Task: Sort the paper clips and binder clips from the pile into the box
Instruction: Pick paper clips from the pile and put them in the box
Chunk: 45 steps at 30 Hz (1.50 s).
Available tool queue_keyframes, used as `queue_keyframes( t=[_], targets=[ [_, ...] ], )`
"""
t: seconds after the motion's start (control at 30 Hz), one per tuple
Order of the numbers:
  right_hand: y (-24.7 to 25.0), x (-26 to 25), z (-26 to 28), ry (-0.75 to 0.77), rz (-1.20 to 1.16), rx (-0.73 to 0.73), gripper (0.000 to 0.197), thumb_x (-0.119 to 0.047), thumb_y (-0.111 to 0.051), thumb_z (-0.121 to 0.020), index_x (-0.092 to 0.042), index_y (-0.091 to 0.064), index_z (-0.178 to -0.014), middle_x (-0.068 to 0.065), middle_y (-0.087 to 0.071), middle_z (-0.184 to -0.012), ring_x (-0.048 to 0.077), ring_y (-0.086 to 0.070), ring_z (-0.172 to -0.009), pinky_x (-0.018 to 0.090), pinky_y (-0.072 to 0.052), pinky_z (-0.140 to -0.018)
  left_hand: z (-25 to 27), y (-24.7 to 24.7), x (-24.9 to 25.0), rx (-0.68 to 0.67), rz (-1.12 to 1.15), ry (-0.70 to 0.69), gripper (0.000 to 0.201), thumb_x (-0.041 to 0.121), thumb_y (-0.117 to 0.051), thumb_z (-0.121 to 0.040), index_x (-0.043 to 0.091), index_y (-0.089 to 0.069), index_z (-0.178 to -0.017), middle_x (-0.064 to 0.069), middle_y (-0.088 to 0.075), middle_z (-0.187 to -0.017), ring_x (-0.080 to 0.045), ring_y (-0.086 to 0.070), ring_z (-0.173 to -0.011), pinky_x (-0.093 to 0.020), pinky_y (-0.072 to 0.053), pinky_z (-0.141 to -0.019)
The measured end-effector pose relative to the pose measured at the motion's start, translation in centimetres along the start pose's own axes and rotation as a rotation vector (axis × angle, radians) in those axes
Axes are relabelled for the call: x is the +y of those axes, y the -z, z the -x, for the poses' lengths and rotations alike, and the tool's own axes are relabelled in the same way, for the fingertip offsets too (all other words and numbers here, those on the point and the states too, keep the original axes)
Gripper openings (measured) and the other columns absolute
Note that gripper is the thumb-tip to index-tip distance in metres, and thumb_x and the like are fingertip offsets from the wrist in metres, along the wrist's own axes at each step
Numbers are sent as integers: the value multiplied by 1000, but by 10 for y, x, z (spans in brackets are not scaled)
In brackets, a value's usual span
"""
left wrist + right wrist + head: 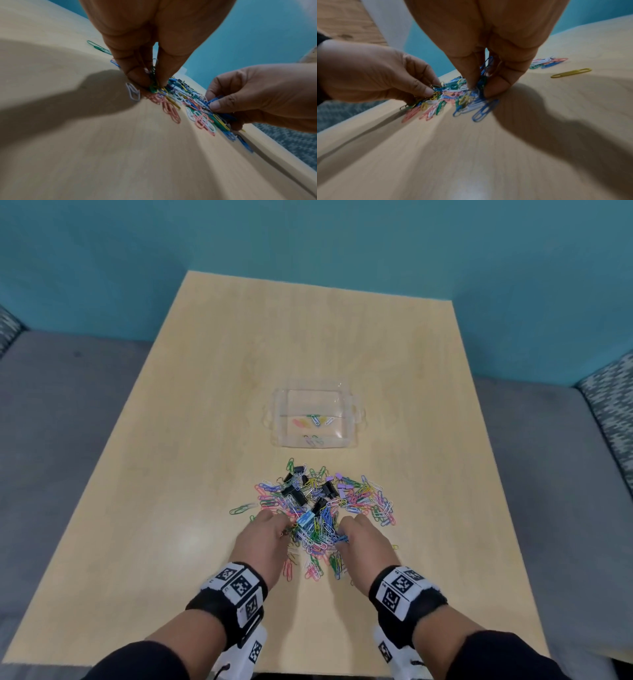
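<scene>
Pile: loose heap of coloured wire paper clips (322,508) mixed with black metal binder clips (294,494), lying on the light wooden table (171,474) on the near side of the box, close to it but apart.
Other binder clips: a few small lilac ones (340,482) at the far right of the heap, and one light blue one (305,519) between the two hands.
Box: clear plastic box (279,419), open-topped, standing upright beyond the heap; a handful of coloured paper clips lie on its floor, near its front wall.
Left hand (265,537): down on the near left edge of the heap, thumb and fingertips (137,77) pressed together, pinching a small bunch of green and dark paper clips (152,82).
Right hand (363,541): down on the near right edge of the heap, thumb and fingertips (496,86) pinching a small bunch of blue paper clips (485,70).
Strays: a green paper clip (241,509) lies alone to the left of the heap; a yellow paper clip (571,73) lies alone to the right of the right hand.
Surroundings: grey upholstered seating (61,412) around the table, a teal wall (308,241) behind.
</scene>
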State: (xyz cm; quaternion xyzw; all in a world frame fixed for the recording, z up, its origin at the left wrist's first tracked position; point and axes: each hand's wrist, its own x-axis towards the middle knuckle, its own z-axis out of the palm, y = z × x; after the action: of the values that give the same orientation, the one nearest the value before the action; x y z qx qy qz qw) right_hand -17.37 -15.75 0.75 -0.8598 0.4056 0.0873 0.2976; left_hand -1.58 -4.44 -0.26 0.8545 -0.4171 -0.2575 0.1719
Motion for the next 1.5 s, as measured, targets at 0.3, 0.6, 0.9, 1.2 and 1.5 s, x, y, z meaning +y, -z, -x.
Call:
queue_keyframes(
  t=[0.3, 0.6, 0.9, 1.2, 1.5],
  targets=[
    [20, 12, -5, -6, -54, -64, 16, -20, -53, -92, -20, -49, -76, -3, -48, -85, 19, -50, -74, 27, -32, -58, -3, 18, -2, -32, 83, 59, 15, 20, -60, -87, 27, -67, -98, 6, -61, -98, -16, -58, -87, -26, -42, -72],
    [82, 2, -27, -75, -321, -471, 10, -14, -58, -83, -20, -57, -74, -2, -59, -67, 13, -59, -51, 33, -48, -57, -27, 72, 19, -424, 312, 75, 9, 10, -66, -81, 19, -67, -83, 8, -59, -62, -5, -54, -44, -24, -46, -51],
    [154, -33, -129, -110, -812, -204, 15, 6, -62, -85, -6, -58, -77, 10, -56, -67, 16, -55, -48, 26, -56, -52, -134, 132, 55, -198, 595, 91, 9, -2, -70, -79, 6, -68, -82, -6, -61, -62, -17, -61, -53, -31, -58, -59],
    [143, -57, -169, -182, -769, -25, 8, -7, -64, -88, -9, -61, -82, 9, -57, -78, 27, -62, -67, 49, -58, -76, -177, 115, 62, -79, 539, 130, 11, 5, -69, -81, 12, -67, -89, -13, -67, -74, -22, -64, -59, -43, -59, -73],
    [116, 44, -90, -210, -248, 51, 23, -15, -52, -88, -18, -64, -107, 1, -66, -99, 19, -60, -85, 30, -47, -79, -89, 104, -41, 43, 143, 326, 10, 15, -59, -81, 18, -66, -87, -6, -70, -85, -23, -62, -73, -29, -46, -69]
  ],
)
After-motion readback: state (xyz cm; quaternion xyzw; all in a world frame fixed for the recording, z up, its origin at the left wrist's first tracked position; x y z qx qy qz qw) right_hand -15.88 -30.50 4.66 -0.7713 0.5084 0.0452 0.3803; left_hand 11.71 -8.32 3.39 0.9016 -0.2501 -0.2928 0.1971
